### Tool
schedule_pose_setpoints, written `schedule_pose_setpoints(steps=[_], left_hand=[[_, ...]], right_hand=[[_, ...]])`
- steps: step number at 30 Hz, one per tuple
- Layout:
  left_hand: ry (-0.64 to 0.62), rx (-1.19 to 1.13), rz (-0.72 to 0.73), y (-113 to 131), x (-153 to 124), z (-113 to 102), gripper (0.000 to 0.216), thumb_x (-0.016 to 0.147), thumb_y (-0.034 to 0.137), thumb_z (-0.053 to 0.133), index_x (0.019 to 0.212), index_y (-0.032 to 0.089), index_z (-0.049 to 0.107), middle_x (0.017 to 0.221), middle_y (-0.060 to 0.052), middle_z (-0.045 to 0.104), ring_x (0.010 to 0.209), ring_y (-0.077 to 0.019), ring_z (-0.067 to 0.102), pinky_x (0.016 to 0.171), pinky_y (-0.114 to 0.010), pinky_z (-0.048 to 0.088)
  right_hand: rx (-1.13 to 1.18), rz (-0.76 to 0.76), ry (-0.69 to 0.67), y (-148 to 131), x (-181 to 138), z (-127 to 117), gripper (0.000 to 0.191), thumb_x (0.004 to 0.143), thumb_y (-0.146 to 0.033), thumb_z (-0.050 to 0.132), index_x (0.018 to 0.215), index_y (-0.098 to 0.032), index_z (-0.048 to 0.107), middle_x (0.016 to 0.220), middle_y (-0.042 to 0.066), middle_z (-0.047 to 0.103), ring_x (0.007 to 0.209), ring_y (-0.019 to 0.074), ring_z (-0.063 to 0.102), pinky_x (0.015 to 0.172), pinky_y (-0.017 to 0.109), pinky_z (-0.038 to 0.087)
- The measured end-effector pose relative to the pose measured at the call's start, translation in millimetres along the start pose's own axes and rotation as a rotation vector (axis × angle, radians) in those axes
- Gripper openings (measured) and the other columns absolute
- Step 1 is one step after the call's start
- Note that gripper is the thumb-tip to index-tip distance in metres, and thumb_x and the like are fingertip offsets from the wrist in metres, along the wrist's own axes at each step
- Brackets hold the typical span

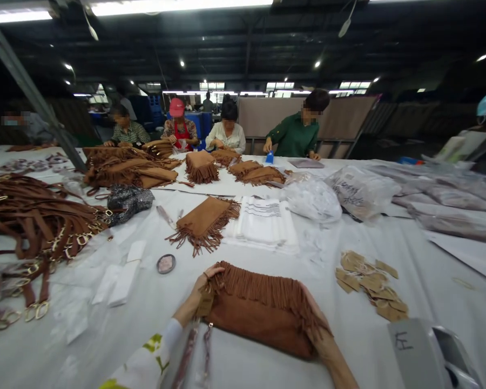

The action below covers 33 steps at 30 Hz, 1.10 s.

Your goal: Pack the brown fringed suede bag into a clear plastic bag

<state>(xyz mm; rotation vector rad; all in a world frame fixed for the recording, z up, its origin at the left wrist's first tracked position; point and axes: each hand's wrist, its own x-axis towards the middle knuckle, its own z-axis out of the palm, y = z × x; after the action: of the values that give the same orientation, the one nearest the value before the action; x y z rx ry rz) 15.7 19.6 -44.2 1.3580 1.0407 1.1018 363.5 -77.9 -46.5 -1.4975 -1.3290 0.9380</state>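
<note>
A brown fringed bag point(255, 319) is held up in front of me, its fringe along the upper edge. My left hand point(204, 283) grips its left upper corner, fingers closed over the fringe. A tan hang tag point(204, 303) dangles beside that wrist, and a strap in clear wrap point(185, 354) hangs below the bag's left end. My right hand point(318, 324) clasps the right end, with its fingers mostly hidden behind the fringe. Just beyond lies another fringed bag point(206, 219), flat on the table, beside a stack of white printed bags point(263, 221).
Brown straps with gold buckles point(44, 221) are heaped at the left. Loose tan tags point(372, 283) and a grey box point(417, 354) lie to the right. A small round dish point(166, 263) sits left of centre. Several people work across the table behind piled bags point(133, 167). A metal post point(36, 86) rises at left.
</note>
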Motion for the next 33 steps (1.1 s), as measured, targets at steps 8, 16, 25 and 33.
schedule_pose_setpoints(steps=[8, 16, 25, 33], left_hand=[[0.023, 0.449, 0.058, 0, -35, 24, 0.046, 0.075, 0.023, 0.063, 0.121, 0.022, 0.062, 0.146, -0.011, 0.043, 0.136, -0.0273, 0.038, 0.115, -0.047, 0.028], [0.189, 0.641, 0.078, -11, -45, 82, 0.041, 0.09, 0.031, 0.043, 0.124, 0.015, 0.058, 0.139, -0.016, 0.05, 0.136, -0.0289, 0.036, 0.114, -0.049, 0.029], [-0.019, 0.674, 0.03, 4, -37, 82, 0.044, 0.083, 0.017, 0.044, 0.125, 0.013, 0.058, 0.141, -0.019, 0.047, 0.136, -0.0326, 0.036, 0.114, -0.057, 0.022], [-0.173, 0.544, 0.161, 45, -72, 14, 0.048, 0.079, 0.012, 0.045, 0.125, 0.021, 0.058, 0.133, -0.005, 0.058, 0.127, -0.0196, 0.049, 0.114, -0.039, 0.033]], right_hand=[[-0.459, -0.237, 0.245, -2, -4, 44, 0.059, 0.082, -0.032, 0.046, 0.138, -0.014, 0.044, 0.157, 0.013, 0.014, 0.143, 0.0319, 0.02, 0.115, 0.052, 0.023], [-0.45, -0.22, 0.262, -18, -13, 102, 0.058, 0.088, -0.056, 0.045, 0.122, -0.012, 0.06, 0.144, 0.02, 0.041, 0.138, 0.036, 0.027, 0.114, 0.057, 0.019], [-0.671, -0.649, -0.151, -63, -26, 107, 0.051, 0.091, -0.036, 0.05, 0.141, -0.028, 0.04, 0.151, 0.009, 0.034, 0.139, 0.0286, 0.03, 0.114, 0.057, 0.018], [-0.89, -0.752, -0.22, -49, -9, 108, 0.033, 0.093, -0.028, 0.049, 0.125, -0.027, 0.058, 0.124, 0.01, 0.062, 0.115, 0.0244, 0.054, 0.106, 0.05, 0.031]])
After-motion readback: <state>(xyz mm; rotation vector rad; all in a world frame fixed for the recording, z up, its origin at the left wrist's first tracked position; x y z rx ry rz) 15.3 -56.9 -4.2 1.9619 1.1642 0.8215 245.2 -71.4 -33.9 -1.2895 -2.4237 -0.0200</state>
